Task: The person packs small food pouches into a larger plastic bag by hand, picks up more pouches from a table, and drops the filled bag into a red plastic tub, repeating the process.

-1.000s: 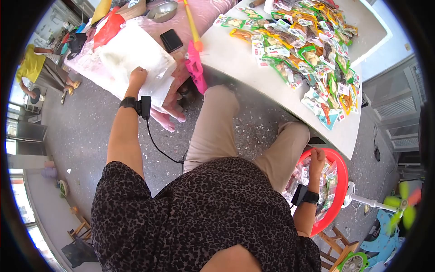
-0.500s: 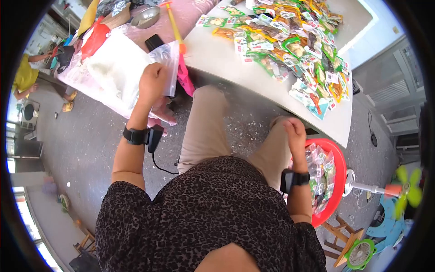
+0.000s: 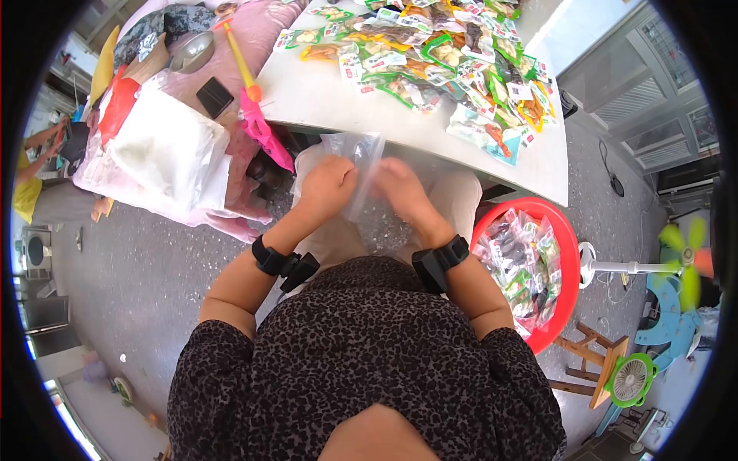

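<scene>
Plastic bag is gripped by left fingers, right fingers blurred, hold unclear, packet labels illegibly small.

Leopard-print top, black wrist straps, beige trousers

A bag of glossy plastic film catches the light (the tub, smooth plastic; the stool, matt wood).

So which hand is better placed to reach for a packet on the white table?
Probably the right hand: it is nearer to most packets on the white table, while the left hand grips the clear bag. Blur hides whether the right also touches the bag.
</scene>
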A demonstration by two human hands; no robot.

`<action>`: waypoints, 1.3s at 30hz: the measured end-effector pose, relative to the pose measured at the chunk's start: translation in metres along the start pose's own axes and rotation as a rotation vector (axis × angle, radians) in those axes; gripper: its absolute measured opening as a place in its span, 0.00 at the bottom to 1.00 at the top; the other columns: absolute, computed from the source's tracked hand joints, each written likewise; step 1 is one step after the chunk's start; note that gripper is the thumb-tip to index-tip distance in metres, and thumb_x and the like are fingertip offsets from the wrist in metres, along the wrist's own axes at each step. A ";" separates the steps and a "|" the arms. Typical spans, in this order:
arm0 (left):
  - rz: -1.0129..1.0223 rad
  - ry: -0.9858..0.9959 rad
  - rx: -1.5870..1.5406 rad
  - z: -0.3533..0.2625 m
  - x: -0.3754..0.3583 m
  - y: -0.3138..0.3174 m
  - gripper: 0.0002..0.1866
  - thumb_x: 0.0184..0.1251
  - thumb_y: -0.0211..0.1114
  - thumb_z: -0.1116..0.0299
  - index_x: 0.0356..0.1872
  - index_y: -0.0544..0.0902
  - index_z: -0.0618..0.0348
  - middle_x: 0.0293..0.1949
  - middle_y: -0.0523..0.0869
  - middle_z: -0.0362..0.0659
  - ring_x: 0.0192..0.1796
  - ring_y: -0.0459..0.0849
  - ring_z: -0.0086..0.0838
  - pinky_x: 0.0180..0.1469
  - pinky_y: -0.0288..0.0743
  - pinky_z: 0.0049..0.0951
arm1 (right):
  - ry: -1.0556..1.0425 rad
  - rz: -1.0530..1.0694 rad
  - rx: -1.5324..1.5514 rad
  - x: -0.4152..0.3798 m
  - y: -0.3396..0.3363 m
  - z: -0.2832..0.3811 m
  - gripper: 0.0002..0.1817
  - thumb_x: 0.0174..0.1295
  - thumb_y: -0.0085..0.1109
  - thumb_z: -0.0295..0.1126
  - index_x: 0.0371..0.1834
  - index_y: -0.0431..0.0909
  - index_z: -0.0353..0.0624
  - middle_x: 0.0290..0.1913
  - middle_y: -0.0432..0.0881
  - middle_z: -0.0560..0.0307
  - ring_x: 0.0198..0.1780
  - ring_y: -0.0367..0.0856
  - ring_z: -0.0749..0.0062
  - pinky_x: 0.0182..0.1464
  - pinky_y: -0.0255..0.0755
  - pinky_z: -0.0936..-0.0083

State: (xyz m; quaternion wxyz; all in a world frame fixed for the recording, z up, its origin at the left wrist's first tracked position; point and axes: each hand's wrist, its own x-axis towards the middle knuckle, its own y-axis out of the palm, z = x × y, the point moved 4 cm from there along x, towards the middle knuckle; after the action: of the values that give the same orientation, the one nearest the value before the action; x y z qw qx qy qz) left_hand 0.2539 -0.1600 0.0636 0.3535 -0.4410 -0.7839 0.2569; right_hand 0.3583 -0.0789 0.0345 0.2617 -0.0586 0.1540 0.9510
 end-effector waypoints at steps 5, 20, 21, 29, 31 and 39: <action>-0.025 0.097 0.179 -0.003 0.000 0.002 0.05 0.49 0.53 0.70 0.22 0.73 0.60 0.22 0.74 0.46 0.28 0.73 0.40 0.29 0.67 0.36 | 0.009 -0.133 0.197 -0.004 0.000 -0.002 0.08 0.55 0.45 0.33 0.32 0.70 0.40 0.29 0.72 0.62 0.27 0.70 0.82 0.30 0.66 0.87; 0.204 -0.127 -0.217 -0.001 -0.010 0.022 0.13 0.45 0.62 0.67 0.30 0.72 0.64 0.25 0.71 0.43 0.27 0.71 0.26 0.30 0.66 0.25 | 0.003 -0.159 0.272 0.009 -0.003 -0.030 0.06 0.53 0.49 0.30 0.26 0.70 0.39 0.24 0.72 0.62 0.24 0.69 0.81 0.27 0.65 0.84; 0.213 -0.124 -0.200 0.000 -0.011 0.024 0.13 0.45 0.61 0.67 0.30 0.72 0.64 0.25 0.71 0.43 0.27 0.71 0.26 0.30 0.66 0.25 | 0.022 -0.171 0.276 0.008 -0.004 -0.030 0.06 0.54 0.49 0.30 0.26 0.70 0.39 0.24 0.72 0.61 0.25 0.69 0.81 0.28 0.65 0.84; 0.208 -0.161 -0.288 0.011 -0.012 0.034 0.09 0.51 0.56 0.68 0.29 0.73 0.64 0.23 0.73 0.42 0.26 0.71 0.22 0.29 0.66 0.23 | -0.041 -0.093 0.059 0.007 -0.003 -0.025 0.08 0.55 0.48 0.33 0.28 0.71 0.38 0.28 0.73 0.60 0.28 0.70 0.80 0.30 0.66 0.85; 0.192 -0.212 -0.398 0.011 -0.012 0.032 0.09 0.52 0.55 0.69 0.30 0.73 0.64 0.24 0.75 0.42 0.27 0.72 0.21 0.30 0.66 0.23 | -0.026 -0.100 0.048 0.005 -0.002 -0.020 0.09 0.55 0.47 0.34 0.28 0.71 0.38 0.27 0.73 0.60 0.28 0.70 0.80 0.30 0.66 0.84; 0.156 -0.130 -0.301 0.013 -0.012 0.027 0.08 0.55 0.50 0.69 0.28 0.74 0.64 0.23 0.75 0.43 0.28 0.73 0.21 0.30 0.66 0.22 | -0.039 -0.120 0.047 0.003 -0.001 -0.017 0.09 0.56 0.45 0.33 0.26 0.70 0.39 0.26 0.73 0.60 0.28 0.70 0.79 0.31 0.66 0.84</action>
State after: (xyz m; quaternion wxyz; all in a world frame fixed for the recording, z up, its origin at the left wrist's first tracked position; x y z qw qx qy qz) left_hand 0.2620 -0.1586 0.0322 0.2107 -0.5309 -0.7982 0.1912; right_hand 0.3566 -0.0817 0.0178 0.3224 -0.0430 0.1673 0.9307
